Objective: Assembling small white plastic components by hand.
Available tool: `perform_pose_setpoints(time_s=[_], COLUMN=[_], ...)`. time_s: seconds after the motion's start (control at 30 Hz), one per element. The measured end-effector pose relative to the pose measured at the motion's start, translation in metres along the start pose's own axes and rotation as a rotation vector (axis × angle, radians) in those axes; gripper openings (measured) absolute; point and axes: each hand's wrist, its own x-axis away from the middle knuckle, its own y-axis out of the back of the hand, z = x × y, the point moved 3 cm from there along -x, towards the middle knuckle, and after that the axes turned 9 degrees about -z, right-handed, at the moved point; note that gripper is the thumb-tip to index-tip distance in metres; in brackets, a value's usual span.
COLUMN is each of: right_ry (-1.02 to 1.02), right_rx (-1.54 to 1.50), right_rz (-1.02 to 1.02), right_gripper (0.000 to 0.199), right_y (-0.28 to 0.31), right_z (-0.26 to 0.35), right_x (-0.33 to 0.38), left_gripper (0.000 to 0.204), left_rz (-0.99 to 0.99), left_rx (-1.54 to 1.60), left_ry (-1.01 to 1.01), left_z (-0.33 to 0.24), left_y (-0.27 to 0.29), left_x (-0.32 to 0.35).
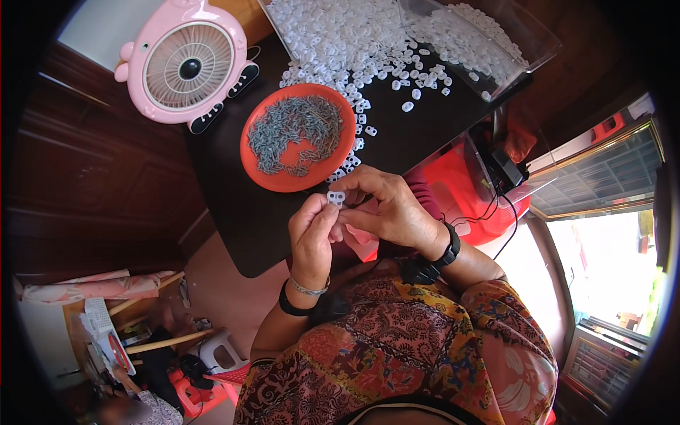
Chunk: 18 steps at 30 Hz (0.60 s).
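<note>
The small white clip [336, 196] pinched between the left hand [312, 237] and the right hand [386, 209] looks like smooth, slightly glossy plastic, as do the loose white pieces [333, 35] heaped on the matt black tabletop [234, 205]. The orange dish [283, 180] is smooth plastic with a dull sheen; the grey springs [294, 131] in it look like thin metal. The fan [188, 64] is glossy pink plastic. The tray [520, 39] is clear plastic.
</note>
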Motion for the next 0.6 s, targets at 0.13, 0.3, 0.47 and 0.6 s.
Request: perform_pose_setpoints(time_s=[0.13, 0.3, 0.47, 0.6], right_ry=[-0.005, 0.165, 0.199, 0.358], right_rx=[0.029, 0.093, 0.139, 0.322], right_rz=[0.007, 0.062, -0.01, -0.073], right_gripper=[0.028, 0.032, 0.033, 0.034], right_y=[0.003, 0.004, -0.001, -0.005], right_z=[0.001, 0.007, 0.015, 0.017], right_x=[0.0, 0.0, 0.002, 0.003], left_gripper=[0.021, 0.022, 0.019, 0.024], left_rz=[0.034, 0.049, -0.045, -0.065], left_rx=[0.061, 0.083, -0.005, -0.002], left_ry=[0.012, 0.017, -0.017, -0.044], left_z=[0.001, 0.006, -0.002, -0.001], left_y=[0.003, 0.003, -0.004, -0.002], left_x=[0.0, -0.002, 0.0, 0.003])
